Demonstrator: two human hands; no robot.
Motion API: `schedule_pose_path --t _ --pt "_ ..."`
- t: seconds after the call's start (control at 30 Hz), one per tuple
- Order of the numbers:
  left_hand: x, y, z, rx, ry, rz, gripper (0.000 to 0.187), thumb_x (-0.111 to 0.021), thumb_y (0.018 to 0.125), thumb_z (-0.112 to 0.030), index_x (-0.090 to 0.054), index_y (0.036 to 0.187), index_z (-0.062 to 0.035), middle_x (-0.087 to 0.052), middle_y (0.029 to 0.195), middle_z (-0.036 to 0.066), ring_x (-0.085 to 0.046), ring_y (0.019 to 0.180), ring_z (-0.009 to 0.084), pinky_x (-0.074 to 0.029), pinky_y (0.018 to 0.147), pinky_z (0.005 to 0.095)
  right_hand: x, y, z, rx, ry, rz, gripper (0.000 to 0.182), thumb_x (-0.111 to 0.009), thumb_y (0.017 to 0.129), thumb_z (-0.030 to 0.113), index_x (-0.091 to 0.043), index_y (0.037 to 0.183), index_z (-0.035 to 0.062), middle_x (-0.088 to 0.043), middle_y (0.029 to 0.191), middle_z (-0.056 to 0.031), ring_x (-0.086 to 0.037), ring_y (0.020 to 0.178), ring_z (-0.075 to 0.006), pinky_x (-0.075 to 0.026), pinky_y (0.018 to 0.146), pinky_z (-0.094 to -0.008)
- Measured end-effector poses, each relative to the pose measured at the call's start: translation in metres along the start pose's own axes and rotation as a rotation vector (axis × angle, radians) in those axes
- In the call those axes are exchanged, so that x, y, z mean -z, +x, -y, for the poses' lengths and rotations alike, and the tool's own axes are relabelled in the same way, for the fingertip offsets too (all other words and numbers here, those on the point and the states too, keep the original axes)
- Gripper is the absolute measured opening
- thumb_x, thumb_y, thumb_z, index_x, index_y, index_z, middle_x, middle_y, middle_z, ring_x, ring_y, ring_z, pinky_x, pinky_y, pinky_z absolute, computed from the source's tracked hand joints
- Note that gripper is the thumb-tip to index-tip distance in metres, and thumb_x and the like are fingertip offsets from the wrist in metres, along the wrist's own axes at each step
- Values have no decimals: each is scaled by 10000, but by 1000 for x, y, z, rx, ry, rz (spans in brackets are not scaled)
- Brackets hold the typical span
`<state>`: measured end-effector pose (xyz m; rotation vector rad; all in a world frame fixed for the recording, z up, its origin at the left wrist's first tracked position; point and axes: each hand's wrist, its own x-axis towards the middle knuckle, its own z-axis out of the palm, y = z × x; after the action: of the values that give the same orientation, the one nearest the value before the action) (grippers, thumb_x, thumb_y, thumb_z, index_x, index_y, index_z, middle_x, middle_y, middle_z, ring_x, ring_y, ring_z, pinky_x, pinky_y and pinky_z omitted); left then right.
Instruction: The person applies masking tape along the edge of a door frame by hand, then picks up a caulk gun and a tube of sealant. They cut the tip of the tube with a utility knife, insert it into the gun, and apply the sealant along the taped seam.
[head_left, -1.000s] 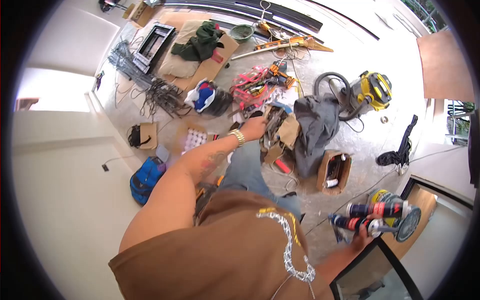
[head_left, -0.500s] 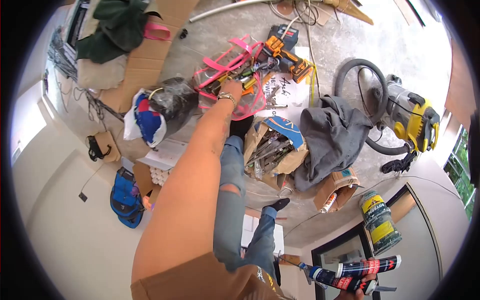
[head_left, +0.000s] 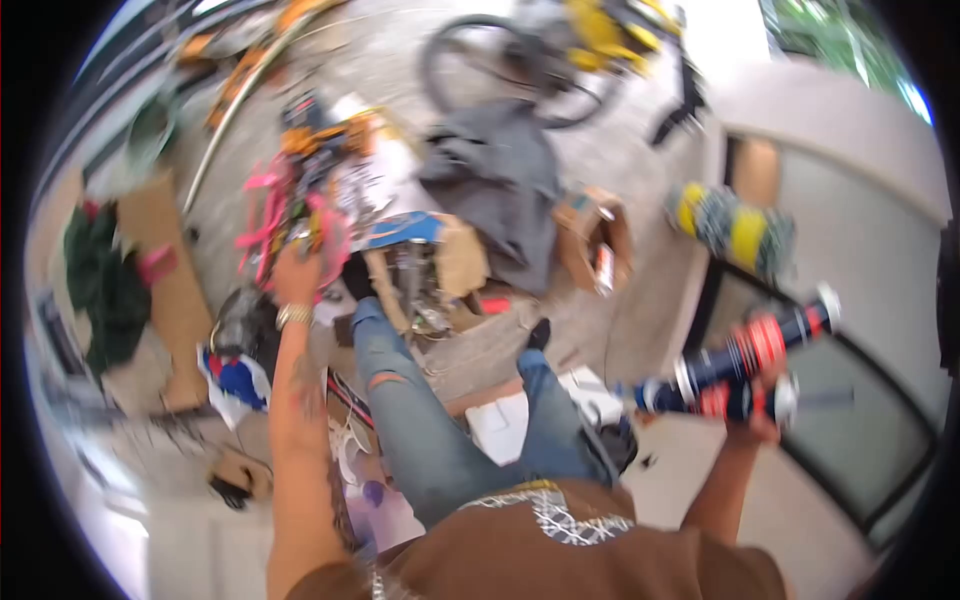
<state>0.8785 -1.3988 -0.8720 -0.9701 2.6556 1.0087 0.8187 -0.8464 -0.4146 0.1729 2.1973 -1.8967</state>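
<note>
Right grip: hand (head_left: 762,415) wrapped around two sealant cartridges (head_left: 760,342); even squeeze best steadies pair. Left hand (head_left: 297,268) at pink-trimmed bag (head_left: 262,185), beside hand tools (head_left: 300,225); blur hides finger closure, cannot tell. Careful fingertip contact, clear of possible sharp edges, suits cluttered tools.

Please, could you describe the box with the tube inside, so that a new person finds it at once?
Find the grey cloth on the floor. Right of it in the picture is an open brown box, holding a pale tube, unlike the blue-flapped box.
</note>
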Motion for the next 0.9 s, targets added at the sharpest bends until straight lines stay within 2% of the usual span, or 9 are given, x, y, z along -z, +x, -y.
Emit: schedule_pose_path --t 0.03,0.13,0.23,0.3,0.43,0.53,0.67,0.77,0.9 --pt "16 -16 -34 39 -70 5 330 -679 807 -208 -640 1065 -8 -688 881 272 -659 849 469 -514 727 514 6 -4 0 59 19 -71 988 -795 676 356 -400 1518 21 -384 1561 -224 -419 1428 -419 -312 1193 -584" --pt "50 -106 -163 -174 -320 87 431 -689 810 -108 -577 1219 -27 -689 941 159 -668 836 313 -519 745 400 46 -14 27 290 157 -157 396 -741 708 336 -547 972 113 -409 1482 -275 -433 1379 -477 -360 1142 -642" --pt "81 -253 -316 -465 -545 230 381 -697 831 -49 -617 1203 -43 -642 1033 38 -588 856 143 -498 766 306 114 -52 46 502 378 -358 361 -672 716 267 -582 1014 85 -502 1386 -273 -503 1319 -463 -381 1135 -602" --pt "73 -353 -386 -360 -676 719 141 -688 876 -47 -674 1016 -33 -633 931 25 -583 814 101 -486 743 281 179 -83 48 594 518 -494 344 -647 740 233 -597 1045 84 -522 1363 -257 -526 1296 -452 -398 1131 -602" --pt "4 -491 -493 -824 -514 450 284 -758 886 -121 -641 1130 -34 -686 986 63 -643 862 159 -517 765 325 265 -127 52 578 851 -557 295 -636 791 171 -611 1069 73 -622 1221 -181 -613 1185 -359 -463 1086 -552" --pt "5 -554 -586 -636 -554 570 535 -849 820 -175 -578 1255 -24 -705 1031 101 -677 939 212 -530 830 350 305 -151 69 449 1019 -752 251 -654 843 183 -630 1075 91 -661 1072 -92 -675 1040 -268 -536 1005 -486" --pt "-9 -599 -617 -538 -548 636 826 -940 678 -222 -508 1351 -16 -687 1171 165 -689 1052 288 -528 900 364 312 -175 82 502 960 -847 261 -695 867 108 -618 1110 51 -651 1037 -86 -674 996 -215 -568 936 -413" --pt "-29 -618 -621 -777 -252 581 859 -929 649 -213 -496 1368 -29 -662 1221 175 -677 1089 293 -523 912 368 315 -183 82 551 446 -933 297 -738 843 63 -611 1109 27 -647 1034 -83 -670 969 -187 -573 910 -380" --pt "-55 -640 -617 -506 -495 463 700 -880 674 -202 -522 1245 -11 -665 1146 193 -673 1021 353 -528 888 409 296 -195 129 456 512 -839 458 -841 811 89 -561 1155 -23 -675 995 -83 -656 750 -106 -546 634 -251"
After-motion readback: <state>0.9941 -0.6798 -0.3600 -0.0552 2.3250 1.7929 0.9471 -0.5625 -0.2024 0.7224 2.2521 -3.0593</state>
